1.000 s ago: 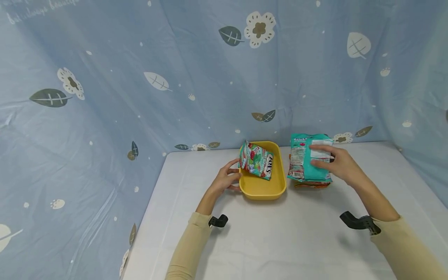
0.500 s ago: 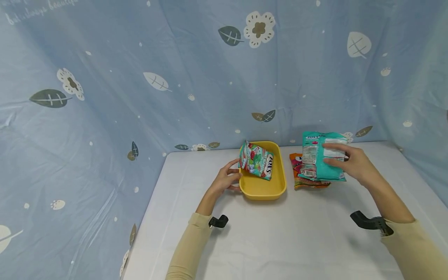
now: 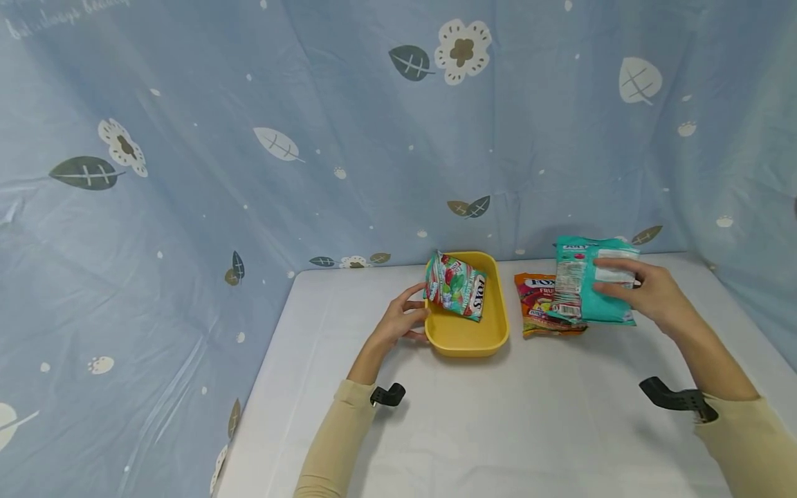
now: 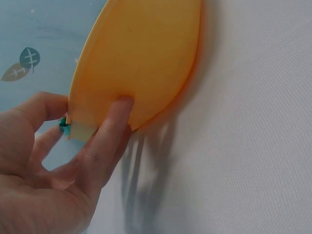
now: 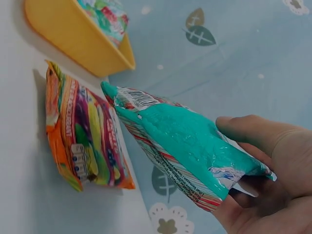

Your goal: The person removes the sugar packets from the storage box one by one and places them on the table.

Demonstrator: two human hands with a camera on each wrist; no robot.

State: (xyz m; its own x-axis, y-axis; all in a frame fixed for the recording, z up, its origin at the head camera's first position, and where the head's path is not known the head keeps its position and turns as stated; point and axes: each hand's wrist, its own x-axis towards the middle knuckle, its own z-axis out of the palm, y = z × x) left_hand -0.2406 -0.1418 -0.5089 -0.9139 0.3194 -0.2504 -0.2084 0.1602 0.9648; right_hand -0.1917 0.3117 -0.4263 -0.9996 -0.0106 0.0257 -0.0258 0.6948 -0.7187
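Observation:
My left hand (image 3: pixel 398 319) grips the left side of a yellow plastic bin (image 3: pixel 468 339). In the left wrist view, fingers of the left hand (image 4: pixel 73 161) lie against the bin's outer wall and at its rim. Inside the bin, a teal Fox's candy bag (image 3: pixel 459 287) leans on the left wall. My right hand (image 3: pixel 650 290) holds a second teal candy bag (image 3: pixel 591 280) by its right side, back label upward. That bag hangs above the table in the right wrist view, partly over an orange Fox's candy bag (image 5: pixel 87 131) lying flat there.
A white-covered table (image 3: pixel 486 422) carries everything. Blue curtain (image 3: pixel 373 138) with leaf and flower prints rises behind the table and along its left side. A black wrist mount (image 3: pixel 387 394) sits on the left forearm, another mount (image 3: pixel 679 400) on the right.
My right hand has carried the teal candy bag to the right, uncovering more of the orange candy bag beneath. The left hand and the yellow bin have stayed put.

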